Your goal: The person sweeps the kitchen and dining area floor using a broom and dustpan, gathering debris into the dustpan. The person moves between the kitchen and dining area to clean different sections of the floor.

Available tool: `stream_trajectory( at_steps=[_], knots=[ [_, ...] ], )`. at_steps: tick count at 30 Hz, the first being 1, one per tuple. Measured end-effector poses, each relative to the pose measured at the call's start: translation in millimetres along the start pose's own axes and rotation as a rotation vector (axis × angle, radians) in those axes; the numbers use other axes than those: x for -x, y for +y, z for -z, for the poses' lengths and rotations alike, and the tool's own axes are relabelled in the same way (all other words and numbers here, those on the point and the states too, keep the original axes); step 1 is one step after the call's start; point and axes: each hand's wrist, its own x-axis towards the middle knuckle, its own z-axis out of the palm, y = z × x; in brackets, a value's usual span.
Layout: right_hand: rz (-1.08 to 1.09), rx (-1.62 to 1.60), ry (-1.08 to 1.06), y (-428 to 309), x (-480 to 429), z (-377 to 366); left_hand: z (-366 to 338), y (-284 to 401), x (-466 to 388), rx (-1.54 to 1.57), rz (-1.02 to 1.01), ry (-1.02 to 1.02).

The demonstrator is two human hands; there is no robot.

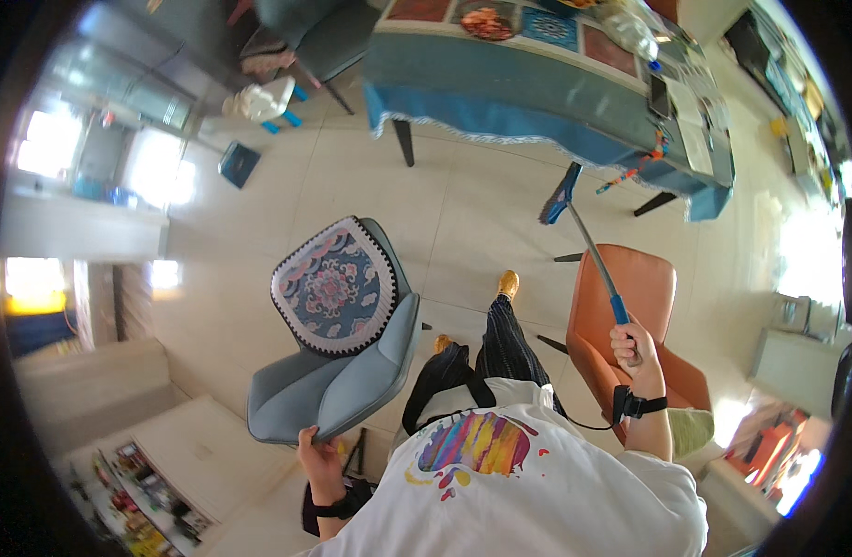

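My right hand (633, 346) grips the blue handle end of a broom (593, 244). Its metal shaft slants up and away, and the blue broom head (559, 198) with dark bristles is near the tablecloth's hanging edge. My left hand (319, 452) holds the top edge of a grey-blue upholstered chair (370, 376) at the back. On that chair's seat lies a floral cushion (328, 296) with a pale border and dark scalloped trim. An orange chair (624, 285) stands at my right, partly behind my right forearm.
A dining table (468, 69) under a blue cloth stands ahead, bearing a dish of food (487, 23), a plastic bottle (631, 35) and a phone (658, 96). A dustpan (239, 164) and a small stool (276, 97) are at far left. Pale floor tiles (370, 181) lie between.
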Motion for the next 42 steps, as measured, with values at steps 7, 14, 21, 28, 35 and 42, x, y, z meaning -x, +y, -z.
stream_trajectory(
  at_steps=[7, 14, 21, 28, 35, 42],
  knots=[
    [0.138, 0.009, 0.071, 72.1, 85.3, -39.8, 24.8, 89.5, 13.1, -0.161, 0.049, -0.121],
    [0.201, -0.019, 0.019, 216.5, 213.1, -51.6, 134.7, 161.1, 54.0, -0.205, 0.033, -0.352],
    [0.243, -0.103, -0.024, 450.9, 424.4, -84.3, 285.3, 302.8, 88.0, -0.339, 0.126, -0.544],
    [0.297, -0.081, 0.08, 660.3, 596.0, -105.6, 390.1, 377.4, 127.8, -0.424, 0.145, -0.781],
    [0.275, 0.067, 0.187, 805.7, 714.8, -175.3, 425.7, 435.6, 136.1, -0.398, 0.292, -0.896],
    [0.247, 0.173, 0.265, 815.4, 701.9, -190.2, 371.4, 420.0, 153.6, -0.272, 0.377, -1.002]
  ],
)
